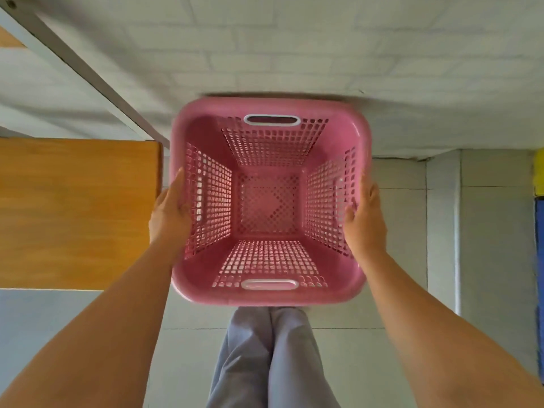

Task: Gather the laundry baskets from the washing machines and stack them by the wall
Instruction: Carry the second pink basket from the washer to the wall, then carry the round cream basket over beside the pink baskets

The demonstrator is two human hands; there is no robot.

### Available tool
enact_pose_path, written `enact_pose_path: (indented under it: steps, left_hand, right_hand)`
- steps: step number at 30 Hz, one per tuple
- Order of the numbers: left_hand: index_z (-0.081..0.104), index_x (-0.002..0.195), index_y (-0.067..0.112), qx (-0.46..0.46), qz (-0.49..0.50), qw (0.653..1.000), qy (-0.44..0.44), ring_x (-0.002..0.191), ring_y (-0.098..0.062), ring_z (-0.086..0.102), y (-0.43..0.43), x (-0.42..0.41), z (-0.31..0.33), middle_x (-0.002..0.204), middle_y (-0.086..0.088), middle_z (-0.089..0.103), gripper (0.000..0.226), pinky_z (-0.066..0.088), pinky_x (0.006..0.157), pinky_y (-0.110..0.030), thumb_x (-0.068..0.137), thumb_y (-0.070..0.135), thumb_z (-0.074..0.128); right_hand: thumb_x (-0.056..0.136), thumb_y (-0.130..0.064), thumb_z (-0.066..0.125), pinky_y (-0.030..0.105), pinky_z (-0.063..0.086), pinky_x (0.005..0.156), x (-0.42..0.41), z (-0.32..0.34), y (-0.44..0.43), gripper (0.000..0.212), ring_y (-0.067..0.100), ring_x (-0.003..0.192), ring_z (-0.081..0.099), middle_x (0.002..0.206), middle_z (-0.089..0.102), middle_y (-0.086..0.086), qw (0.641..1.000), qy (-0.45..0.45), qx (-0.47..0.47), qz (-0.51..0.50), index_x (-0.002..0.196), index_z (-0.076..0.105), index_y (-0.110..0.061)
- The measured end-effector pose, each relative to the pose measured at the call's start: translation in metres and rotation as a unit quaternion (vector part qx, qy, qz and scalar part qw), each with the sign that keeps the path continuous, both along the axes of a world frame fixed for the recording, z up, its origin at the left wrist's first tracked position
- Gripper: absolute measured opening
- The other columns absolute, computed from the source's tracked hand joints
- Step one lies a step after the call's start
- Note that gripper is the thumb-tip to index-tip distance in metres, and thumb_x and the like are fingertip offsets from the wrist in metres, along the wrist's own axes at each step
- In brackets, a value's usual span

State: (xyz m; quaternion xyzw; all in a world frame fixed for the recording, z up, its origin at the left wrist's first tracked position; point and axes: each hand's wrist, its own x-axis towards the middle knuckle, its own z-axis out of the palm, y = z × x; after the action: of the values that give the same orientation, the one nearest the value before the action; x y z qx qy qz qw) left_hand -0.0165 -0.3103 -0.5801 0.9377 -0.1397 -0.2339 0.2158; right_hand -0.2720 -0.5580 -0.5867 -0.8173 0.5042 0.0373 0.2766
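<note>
An empty pink laundry basket [269,295] with perforated walls and cut-out handles fills the middle of the head view, seen straight from above. My left hand [169,214] grips its left rim and my right hand [365,217] grips its right rim. The basket's far edge is close against the white brick wall [294,54]. Whether its bottom rests on the floor or hangs above it cannot be told. Nothing lies inside it.
A wooden table top [76,207] stands just left of the basket, with a grey metal bar [88,72] slanting up behind it. Pale tiled floor [412,260] stretches to the right. Blue and yellow objects [539,231] show at the right edge. My legs in grey trousers [270,357] are below the basket.
</note>
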Motion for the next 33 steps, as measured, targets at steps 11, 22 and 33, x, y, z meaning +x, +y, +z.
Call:
enact_pose_path:
  steps: [11, 22, 33]
  left_hand:
    - [0.008, 0.154, 0.031, 0.184, -0.162, 0.966, 0.08, 0.149, -0.029, 0.008, 0.008, -0.036, 0.012, 0.163, -0.001, 0.005, 0.061, 0.017, 0.117, -0.053, 0.099, 0.044, 0.033]
    - [0.019, 0.151, 0.022, 0.166, -0.187, 0.968, 0.021, 0.146, -0.031, 0.021, 0.012, -0.096, 0.102, 0.16, -0.007, 0.019, 0.059, 0.021, 0.117, -0.053, 0.099, 0.045, 0.032]
    - [0.024, 0.151, 0.022, 0.105, -0.305, 0.946, -0.02, 0.146, -0.032, 0.021, 0.03, -0.16, 0.171, 0.16, -0.007, 0.018, 0.057, 0.021, 0.118, -0.052, 0.099, 0.045, 0.033]
  right_hand:
    - [0.101, -0.035, 0.038, 0.048, 0.043, 0.103, -0.021, 0.019, 0.042, 0.062, 0.036, 0.133, 0.043, 0.156, 0.025, 0.021, 0.98, 0.166, -0.005, 0.107, 0.155, 0.016, -0.015]
    - [0.101, -0.037, 0.036, 0.045, 0.035, 0.111, -0.064, 0.111, 0.066, 0.061, 0.032, 0.142, 0.031, 0.158, 0.024, 0.017, 0.983, 0.132, -0.022, 0.125, 0.154, 0.016, -0.014]
    - [0.101, -0.033, 0.041, 0.041, 0.028, 0.115, -0.175, 0.182, 0.136, 0.059, 0.028, 0.145, 0.028, 0.16, 0.025, 0.012, 0.994, 0.105, -0.004, -0.034, 0.153, 0.022, -0.014]
